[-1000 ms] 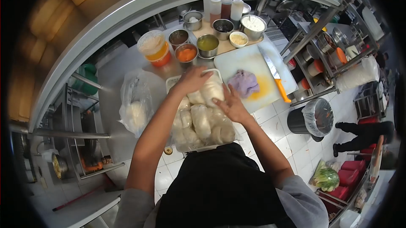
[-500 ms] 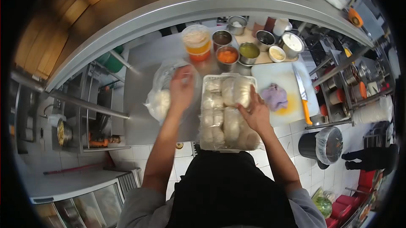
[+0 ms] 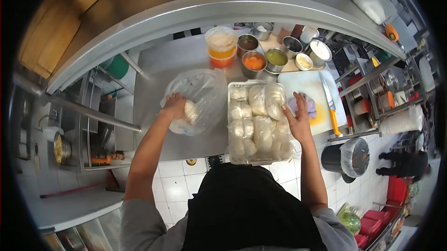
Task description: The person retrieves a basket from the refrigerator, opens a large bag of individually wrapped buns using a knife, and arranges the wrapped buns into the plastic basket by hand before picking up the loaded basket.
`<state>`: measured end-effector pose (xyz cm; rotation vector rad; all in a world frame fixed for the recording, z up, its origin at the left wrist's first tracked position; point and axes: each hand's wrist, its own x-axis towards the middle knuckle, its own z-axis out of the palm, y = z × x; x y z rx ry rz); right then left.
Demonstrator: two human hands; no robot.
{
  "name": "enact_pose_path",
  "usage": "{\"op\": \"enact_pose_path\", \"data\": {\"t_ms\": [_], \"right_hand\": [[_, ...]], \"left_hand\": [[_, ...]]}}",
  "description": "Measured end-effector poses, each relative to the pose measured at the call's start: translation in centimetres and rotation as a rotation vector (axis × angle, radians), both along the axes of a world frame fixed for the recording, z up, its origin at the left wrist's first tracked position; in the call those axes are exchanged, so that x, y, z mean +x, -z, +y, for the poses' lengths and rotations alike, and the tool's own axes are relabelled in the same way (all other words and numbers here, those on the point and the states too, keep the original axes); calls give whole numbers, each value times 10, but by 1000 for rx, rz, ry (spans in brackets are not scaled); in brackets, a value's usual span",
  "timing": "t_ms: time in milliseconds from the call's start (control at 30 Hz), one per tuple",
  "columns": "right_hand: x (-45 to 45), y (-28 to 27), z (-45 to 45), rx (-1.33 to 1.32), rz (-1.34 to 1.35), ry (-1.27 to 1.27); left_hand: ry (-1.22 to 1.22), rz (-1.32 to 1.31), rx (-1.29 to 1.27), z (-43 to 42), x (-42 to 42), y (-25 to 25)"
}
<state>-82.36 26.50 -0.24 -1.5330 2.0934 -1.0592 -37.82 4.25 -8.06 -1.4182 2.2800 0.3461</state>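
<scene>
On the left of the steel table lies a clear plastic bag (image 3: 207, 90) with a white ball (image 3: 191, 111), which looks like dough, in or under it. My left hand (image 3: 175, 106) has its fingers curled over the left end of that ball. A white plastic tray (image 3: 229, 134) right of the bag is filled with several pale, dough-like portions (image 3: 257, 100) in clear wrap. My right hand (image 3: 299, 121) is by the tray's right edge, thumb and fingers apart, holding nothing. Just beyond its fingertips a purple lump (image 3: 307, 104) rests on the white cutting board (image 3: 291, 81).
An orange-handled knife (image 3: 331, 110) lies on the board's right side. At the back stand a tub of orange liquid (image 3: 221, 48), a metal pot of orange sauce (image 3: 254, 63) and a pot of green sauce (image 3: 276, 59). A steel shelf edge (image 3: 223, 6) crosses overhead.
My left hand has moved left and down from the bag's upper part onto the white ball. My right hand has shifted right, off the wrapped portions. The bag is spread wider.
</scene>
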Motion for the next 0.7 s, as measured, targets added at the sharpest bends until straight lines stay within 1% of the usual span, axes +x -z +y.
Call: {"op": "enact_pose_path", "data": {"t_ms": [33, 67, 133, 167, 233, 267, 300, 333, 433, 467, 533, 567, 633, 700], "right_hand": [[5, -6, 3, -17, -24, 26], [11, -13, 7, -32, -38, 24], [19, -24, 11, -61, -63, 16], [18, -22, 12, -80, -17, 15], [28, -37, 18, -103, -74, 31], [32, -45, 20, -115, -103, 35], [33, -50, 21, -132, -118, 27], [34, -53, 21, -149, -134, 21], [45, -57, 22, -167, -220, -34], [49, -59, 19, -174, -251, -61], [62, -64, 13, -198, -215, -156], [70, -68, 9, -210, -196, -202], [90, -77, -2, -177, -424, -318], [116, -90, -13, -141, -614, -412]], "left_hand": [[42, -43, -4, -1, -2, -1], [64, -9, -16, 0, -1, -2], [105, 62, -36, 13, -2, -18], [116, 115, -39, 15, -1, -17], [128, 223, -43, 18, 3, -24], [52, 289, -83, 21, 6, -32], [-24, 354, -122, 31, 6, -60], [-100, 417, -160, 37, 8, -74], [-256, 921, -395, 41, 37, -72], [-343, 1085, -393, 40, 46, -72], [-518, 1416, -375, 41, 53, -79], [-552, 1445, -423, 40, 57, -83], [-624, 1500, -514, 47, 54, -121], [-715, 1745, -247, 53, 25, -145]]}}
